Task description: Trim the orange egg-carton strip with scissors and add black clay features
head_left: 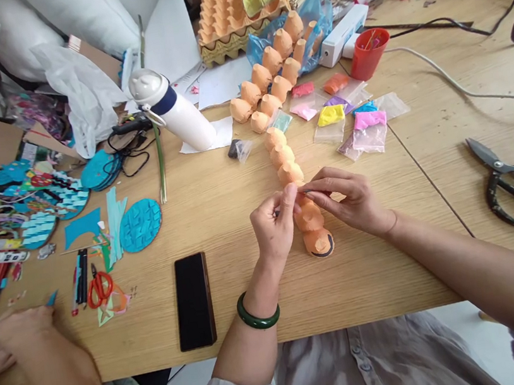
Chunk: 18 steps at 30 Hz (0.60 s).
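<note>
A strip of orange egg carton cups (311, 217) lies lengthwise on the table in front of me. Its near end cup carries a dark curved line like a mouth. Over the middle of the strip, my left hand (273, 222) is closed, thumb pressed to its fingers. My right hand (348, 199) faces it, also pinched, and the fingertips of both nearly meet. Whatever small thing is between them is too little to make out. Beyond the strip lie a small bag of black clay (234, 150) and several bags of coloured clay, among them a yellow one (331, 115) and a pink one (370, 120).
More orange cup strips (261, 78) lie behind, near stacked egg trays (220, 19). A white bottle (179, 114) and a phone (192, 301) are to the left, large scissors (499, 184) to the right. A red cup (369, 55) stands farther back. Another person's arm (46, 362) rests at far left.
</note>
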Available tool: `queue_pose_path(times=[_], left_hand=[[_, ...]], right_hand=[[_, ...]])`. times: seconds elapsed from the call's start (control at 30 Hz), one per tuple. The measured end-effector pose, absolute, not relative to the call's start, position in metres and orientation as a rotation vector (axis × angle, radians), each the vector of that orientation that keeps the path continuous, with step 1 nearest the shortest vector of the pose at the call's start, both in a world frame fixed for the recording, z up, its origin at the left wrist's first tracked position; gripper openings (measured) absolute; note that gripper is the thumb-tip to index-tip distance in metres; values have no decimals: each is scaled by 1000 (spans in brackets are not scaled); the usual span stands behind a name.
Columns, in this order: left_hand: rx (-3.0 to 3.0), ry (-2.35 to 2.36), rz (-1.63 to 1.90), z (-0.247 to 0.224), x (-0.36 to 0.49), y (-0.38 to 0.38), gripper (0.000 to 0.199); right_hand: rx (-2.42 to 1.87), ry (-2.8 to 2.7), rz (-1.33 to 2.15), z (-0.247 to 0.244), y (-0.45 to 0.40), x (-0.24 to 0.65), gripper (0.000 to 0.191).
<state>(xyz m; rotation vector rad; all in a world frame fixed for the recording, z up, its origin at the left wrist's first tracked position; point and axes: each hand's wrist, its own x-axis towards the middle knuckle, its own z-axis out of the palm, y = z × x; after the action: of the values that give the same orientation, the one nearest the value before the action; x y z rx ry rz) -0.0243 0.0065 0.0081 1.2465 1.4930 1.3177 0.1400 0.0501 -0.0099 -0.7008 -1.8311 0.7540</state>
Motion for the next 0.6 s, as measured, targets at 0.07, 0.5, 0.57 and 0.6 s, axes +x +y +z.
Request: queue_pose_path(times=[0.07,0.5,0.57,0.6], left_hand=[[1172,1484,1343,7,-25,7,49],[1313,1216,1329,8,-22,8,19],[1311,1234,1344,7,-22,7,17],[1315,1247,1351,8,-21,7,17]], right_hand=[[-773,-1818,798,-8,49,141,23],[-789,-1557,1512,7,45,142,53],[-795,-1551,1554,6,45,142,54],[-793,-1553,1562,5,45,142,54]])
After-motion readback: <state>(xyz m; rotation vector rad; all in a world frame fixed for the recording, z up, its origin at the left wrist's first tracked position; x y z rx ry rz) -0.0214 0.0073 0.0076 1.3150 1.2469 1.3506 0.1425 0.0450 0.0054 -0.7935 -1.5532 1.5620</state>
